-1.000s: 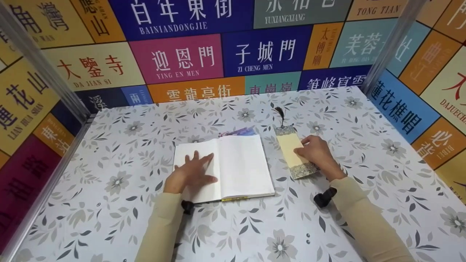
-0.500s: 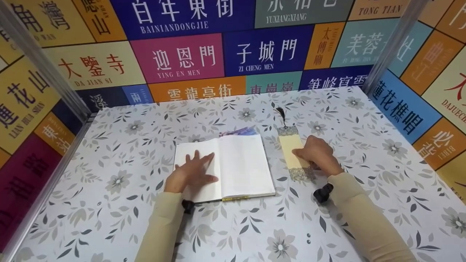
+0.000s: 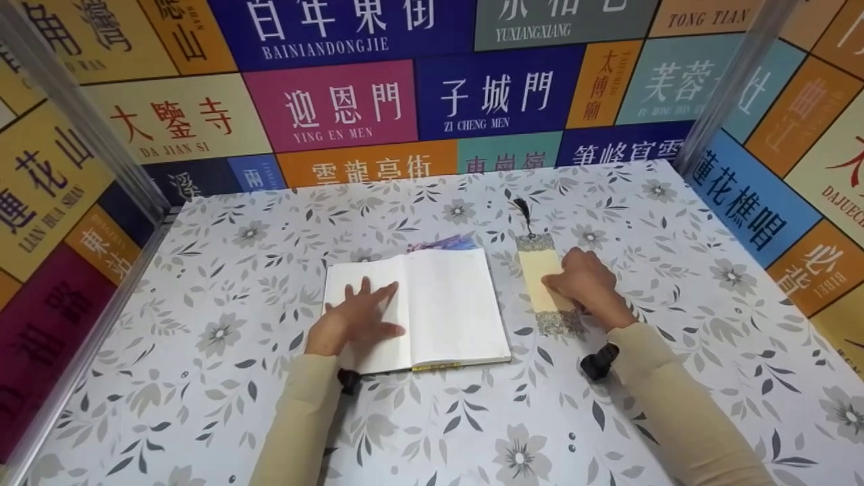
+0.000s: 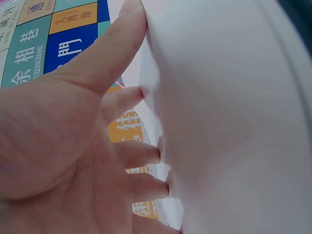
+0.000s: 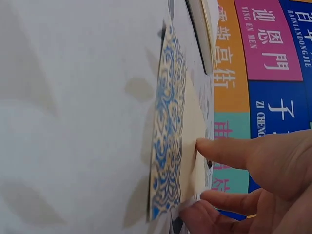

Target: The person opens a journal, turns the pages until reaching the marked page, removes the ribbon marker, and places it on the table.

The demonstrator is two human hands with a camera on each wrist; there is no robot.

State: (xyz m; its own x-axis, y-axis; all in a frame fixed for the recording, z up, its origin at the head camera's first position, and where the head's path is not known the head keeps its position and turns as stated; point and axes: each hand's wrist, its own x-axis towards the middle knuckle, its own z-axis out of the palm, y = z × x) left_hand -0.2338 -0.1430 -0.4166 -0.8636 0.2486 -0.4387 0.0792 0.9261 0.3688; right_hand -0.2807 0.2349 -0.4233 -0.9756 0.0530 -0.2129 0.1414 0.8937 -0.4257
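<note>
An open book [image 3: 459, 304] with blank white pages lies at the middle of the table. My left hand [image 3: 351, 317] rests on its left page with fingers spread. In the left wrist view the fingertips [image 4: 151, 151] press on the paper. To the book's right is a cream bookmark [image 3: 538, 280] with patterned bands at both ends and a dark tassel [image 3: 522, 209] at its far end. My right hand [image 3: 588, 282] pinches the bookmark's right edge, thumb on top. In the right wrist view the near band [image 5: 168, 131] shows blue scrollwork, and the other fingers are at the edge.
A purple-blue piece [image 3: 442, 244] sticks out behind the book's far edge. The table [image 3: 202, 391] has a white floral cover. Panels with large characters [image 3: 331, 104] stand behind it and at both sides. Black wrist cameras [image 3: 599, 362] hang below the sleeves.
Within the first half second the bookmark turned slightly and shifted a little right with my right hand. Since then both hands have stayed almost still. The left hand keeps its place on the page.
</note>
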